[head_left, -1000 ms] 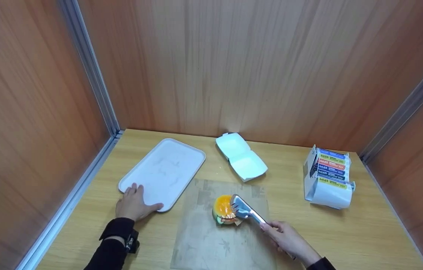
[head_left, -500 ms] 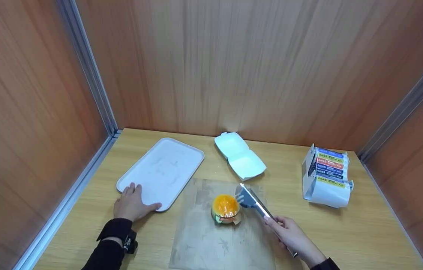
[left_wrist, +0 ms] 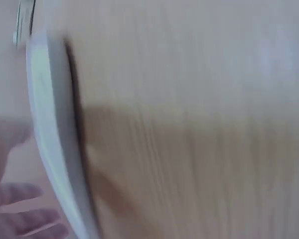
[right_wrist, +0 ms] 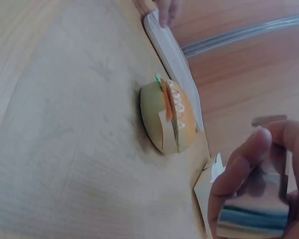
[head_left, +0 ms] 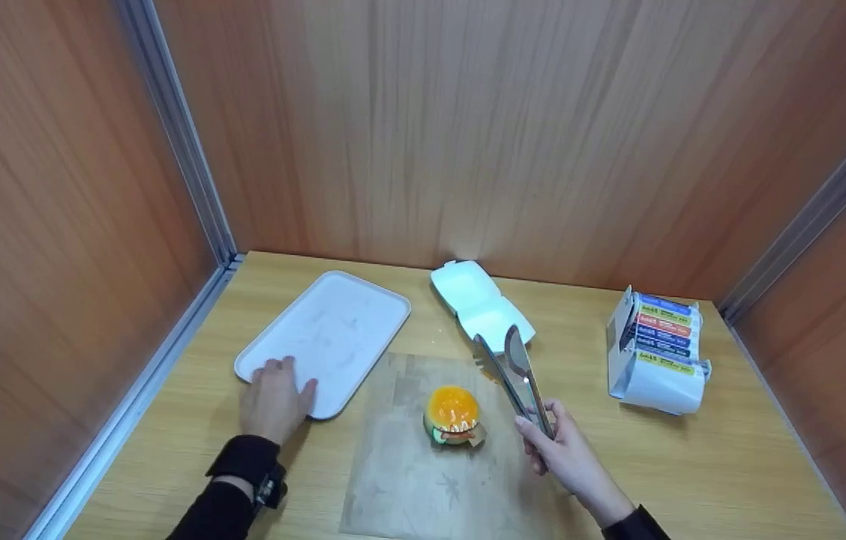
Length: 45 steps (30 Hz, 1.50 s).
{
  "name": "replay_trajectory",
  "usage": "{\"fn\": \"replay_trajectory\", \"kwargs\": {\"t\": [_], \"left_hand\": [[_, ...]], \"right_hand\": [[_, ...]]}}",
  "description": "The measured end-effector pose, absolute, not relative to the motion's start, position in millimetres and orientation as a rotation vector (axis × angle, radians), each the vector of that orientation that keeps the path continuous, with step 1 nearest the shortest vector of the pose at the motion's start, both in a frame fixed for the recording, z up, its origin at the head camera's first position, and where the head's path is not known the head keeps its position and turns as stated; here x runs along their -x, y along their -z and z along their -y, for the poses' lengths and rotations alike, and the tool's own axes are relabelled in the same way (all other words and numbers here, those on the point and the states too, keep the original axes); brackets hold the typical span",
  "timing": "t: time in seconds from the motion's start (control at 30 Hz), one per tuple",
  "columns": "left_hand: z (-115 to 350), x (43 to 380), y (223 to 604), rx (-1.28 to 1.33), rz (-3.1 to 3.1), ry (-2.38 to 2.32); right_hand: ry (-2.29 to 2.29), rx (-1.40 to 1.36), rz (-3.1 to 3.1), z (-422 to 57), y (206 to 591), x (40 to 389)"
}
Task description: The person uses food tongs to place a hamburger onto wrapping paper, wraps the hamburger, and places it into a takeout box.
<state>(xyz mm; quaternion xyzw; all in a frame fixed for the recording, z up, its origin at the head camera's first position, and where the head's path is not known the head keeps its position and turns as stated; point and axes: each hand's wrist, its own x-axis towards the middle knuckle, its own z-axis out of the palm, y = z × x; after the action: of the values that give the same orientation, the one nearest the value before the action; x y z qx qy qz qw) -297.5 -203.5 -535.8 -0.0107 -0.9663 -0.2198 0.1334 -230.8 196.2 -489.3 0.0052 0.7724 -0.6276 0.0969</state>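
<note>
My right hand [head_left: 564, 456] grips a pair of metal tongs [head_left: 519, 356] by the lower end. Their two arms stand apart and point toward the back, overlapping the corner of an open pale clamshell box [head_left: 492, 319] in the head view. Left of the tongs, a hamburger [head_left: 454, 409] with a shiny orange bun, lettuce and filling sits upright on a greyish mat [head_left: 415, 487]. My left hand [head_left: 273, 401] lies at the near end of a white rectangular tray [head_left: 333, 322], fingers over its surface. The left wrist view shows those fingers [left_wrist: 35, 219] loosely extended beside the tray's rim.
At the right stands a white holder [head_left: 659, 352] with colourful printed labels. Wood-patterned panels [head_left: 423, 135] enclose the table [head_left: 603, 345] at the back and both sides, with metal posts [head_left: 198, 150] in the corners.
The tongs have come away from the hamburger, moving back and right, and have turned so both arms show spread. The left hand has shifted slightly right along the tray's near end.
</note>
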Motion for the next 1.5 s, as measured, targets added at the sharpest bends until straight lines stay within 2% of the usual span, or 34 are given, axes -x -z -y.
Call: {"fn": "replay_trajectory", "kwargs": {"t": [0.07,0.17,0.37,0.6,0.73,0.93,1.07,1.27,1.5], "left_hand": [[186,306,557,0.072,2.688,0.664],[145,296,552,0.183,2.666,0.91],[62,263,526,0.508,2.655,1.511],[19,253,517,0.496,2.487,1.821],[19,254,521,0.386,2.394,1.967],[30,258,524,0.159,2.36,2.174],[44,263,524,0.126,2.373,2.174],[81,282,525,0.206,2.398,1.89],[146,314,532,0.126,2.476,1.34]], "right_hand": [[1.818,-0.071,-2.304,-203,509,245],[1.836,-0.074,-2.308,-207,532,260],[1.891,-0.03,-2.46,-176,527,257],[1.861,0.28,-2.672,-132,532,250],[1.792,0.469,-2.738,-116,537,247],[1.666,0.542,-2.673,-111,541,240],[1.594,0.583,-2.642,-114,543,236],[1.555,0.599,-2.728,-130,549,233],[1.593,0.634,-2.834,-158,564,227]]}}
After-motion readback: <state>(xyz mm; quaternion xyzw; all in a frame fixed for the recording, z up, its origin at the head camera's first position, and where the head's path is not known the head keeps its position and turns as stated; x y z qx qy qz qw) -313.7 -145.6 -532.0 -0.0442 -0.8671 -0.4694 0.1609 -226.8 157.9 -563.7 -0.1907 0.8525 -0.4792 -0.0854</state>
